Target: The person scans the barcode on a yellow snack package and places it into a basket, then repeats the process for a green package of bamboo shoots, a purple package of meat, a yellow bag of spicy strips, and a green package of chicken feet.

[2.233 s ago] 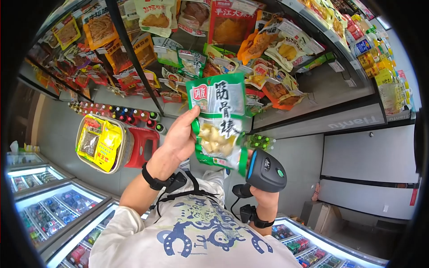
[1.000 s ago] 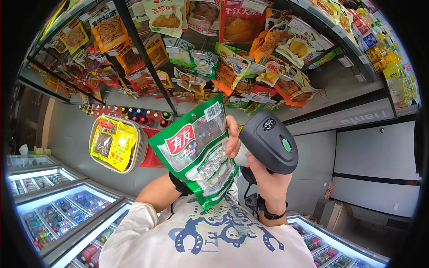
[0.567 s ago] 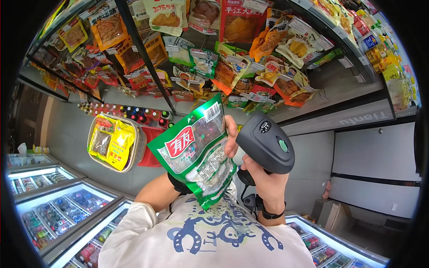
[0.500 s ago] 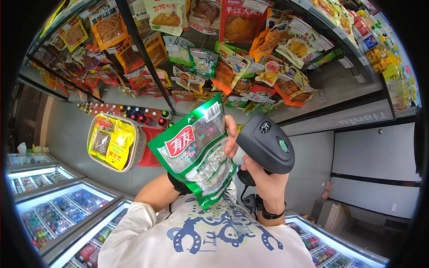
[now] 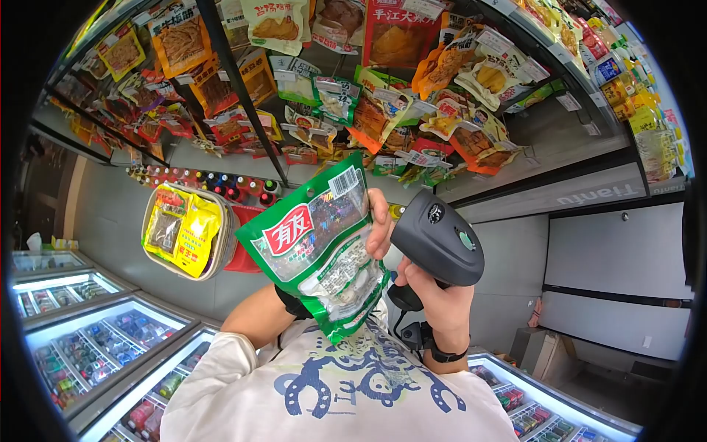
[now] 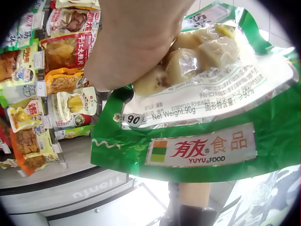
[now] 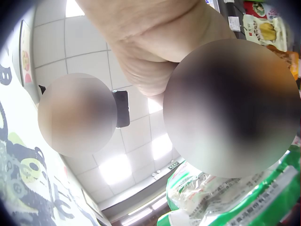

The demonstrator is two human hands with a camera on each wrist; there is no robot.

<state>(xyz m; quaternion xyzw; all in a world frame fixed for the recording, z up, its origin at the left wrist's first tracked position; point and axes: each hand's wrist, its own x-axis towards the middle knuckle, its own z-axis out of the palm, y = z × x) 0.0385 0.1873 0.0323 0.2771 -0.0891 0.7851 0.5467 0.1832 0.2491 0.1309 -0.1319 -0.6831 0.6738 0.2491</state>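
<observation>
My left hand [image 5: 379, 225] holds a green-edged snack packet [image 5: 298, 239] from behind, its fingers curled round the right edge. The printed side with a barcode [image 5: 345, 182] at the top faces the head camera, and the packet is tilted. Pale chunks of food show through the clear part of the packet [image 6: 202, 155] in the left wrist view. My right hand [image 5: 440, 302] grips a dark grey barcode scanner [image 5: 438, 243], whose head is close to the packet's right edge. Blurred discs hide much of the right wrist view, though the packet [image 7: 235, 202] shows at its lower right.
Ahead is a shelf rack [image 5: 258, 129] hung with several snack packets. A plastic tub [image 5: 151, 254] with a yellow packet [image 5: 195, 236] stands at left by a red object [image 5: 247, 250]. Bottles [image 5: 239, 189] line the rack's foot. Lit freezers [image 5: 110, 346] flank my body.
Over the two seconds, my left hand has turned the packet from its front to its printed side. The scanner has come up beside it. In the last half second both have barely shifted.
</observation>
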